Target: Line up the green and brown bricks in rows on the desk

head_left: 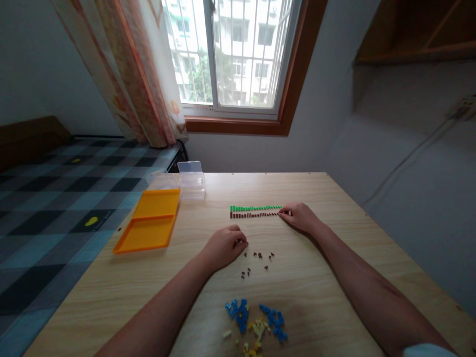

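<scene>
My right hand (pixel 296 216) rests at the right end of a row of small brown bricks (pixel 251 215), its fingers pinched together over that end. What sits between those fingertips is too small to make out. Just behind runs a parallel row of green bricks (pixel 253 208), partly covered by the same hand. Nearer to me, my left hand (pixel 226 245) lies on the table with its fingers curled closed. A tiny dark piece shows at its fingertips, like the loose brown bricks (pixel 260 255) scattered to its right.
Blue bricks (pixel 242 315) and pale yellow bricks (pixel 259 327) lie in loose piles at the table's (pixel 316 297) near side. An orange tray (pixel 152 233) and clear plastic boxes (pixel 192 186) stand at the left. Beyond are a bed (pixel 92 173) and a window (pixel 245 59).
</scene>
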{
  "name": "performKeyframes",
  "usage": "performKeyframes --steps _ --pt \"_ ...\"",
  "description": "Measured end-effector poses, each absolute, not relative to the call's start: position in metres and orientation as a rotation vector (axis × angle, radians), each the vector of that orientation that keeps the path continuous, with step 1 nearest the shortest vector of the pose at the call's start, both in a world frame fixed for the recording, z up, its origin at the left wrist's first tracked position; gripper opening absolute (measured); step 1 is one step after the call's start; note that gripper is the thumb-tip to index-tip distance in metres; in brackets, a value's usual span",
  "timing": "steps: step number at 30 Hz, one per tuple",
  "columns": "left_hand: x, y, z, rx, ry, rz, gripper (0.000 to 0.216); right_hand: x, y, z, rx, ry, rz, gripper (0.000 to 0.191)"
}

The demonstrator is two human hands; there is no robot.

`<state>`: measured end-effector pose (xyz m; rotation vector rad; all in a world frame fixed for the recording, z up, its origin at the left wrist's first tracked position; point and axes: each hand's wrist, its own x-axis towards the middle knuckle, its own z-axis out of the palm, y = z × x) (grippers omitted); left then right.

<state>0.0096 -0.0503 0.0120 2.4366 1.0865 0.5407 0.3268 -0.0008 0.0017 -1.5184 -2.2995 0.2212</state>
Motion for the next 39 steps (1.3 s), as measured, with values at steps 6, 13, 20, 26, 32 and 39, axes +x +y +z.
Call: performKeyframes --steps 6,13,20,26,32,39 --pt "0.009 -0.049 0.009 2.433 1.079 0.545 0.012 0.327 -0.001 0.002 -1.508 -2.297 0.238 0.023" --pt "0.009 -0.048 0.009 2.438 1.074 0.537 0.013 0.323 -0.006 0.007 -1.511 -2.246 0.250 0.017" --pt "0.009 -0.048 0.009 2.453 1.068 0.551 0.017 0.266 -0.035 0.011 -1.177 -2.386 0.440 0.013" --pt "0.011 -0.048 0.009 2.412 1.083 0.663 0.020 0.232 -0.054 0.011 -1.069 -2.469 0.468 0.016" --pt "0.011 -0.046 0.009 2.357 1.098 0.726 0.017 0.224 -0.055 0.010 -1.079 -2.484 0.443 0.014" --pt "0.010 -0.045 0.009 2.315 1.083 0.754 0.016 0.268 -0.032 0.015 -1.170 -2.295 0.405 0.016"
